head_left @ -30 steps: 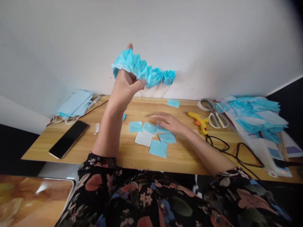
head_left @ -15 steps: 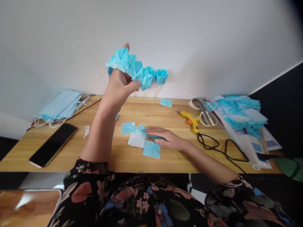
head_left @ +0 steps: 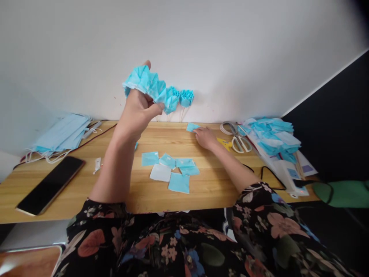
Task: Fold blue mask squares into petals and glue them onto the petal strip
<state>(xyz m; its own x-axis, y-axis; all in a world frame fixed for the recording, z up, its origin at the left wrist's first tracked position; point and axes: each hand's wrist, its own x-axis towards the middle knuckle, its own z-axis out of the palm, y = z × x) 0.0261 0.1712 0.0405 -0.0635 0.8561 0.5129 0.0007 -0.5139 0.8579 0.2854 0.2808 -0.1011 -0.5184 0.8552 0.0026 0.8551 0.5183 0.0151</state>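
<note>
My left hand is raised in front of the wall, its fingers closed on a string of folded blue pieces. Behind that string, two blue rosettes on thin sticks lean at the wall; the right one shows most. Low on the table's far part, my right hand has its fingertips on a small blue piece; its fingers are together, thumb hidden. Several flat squares lie nearer me, among them a white one and a blue one.
On the left of the wooden table are flat masks and a phone. At the right lie scissors, a partly hidden yellow glue gun, a heap of blue pieces and a power strip.
My right hand has moved away from the near squares to the single blue piece at the back. The blue squares it partly covered now show. My left hand still holds the string; the view has shifted.
</note>
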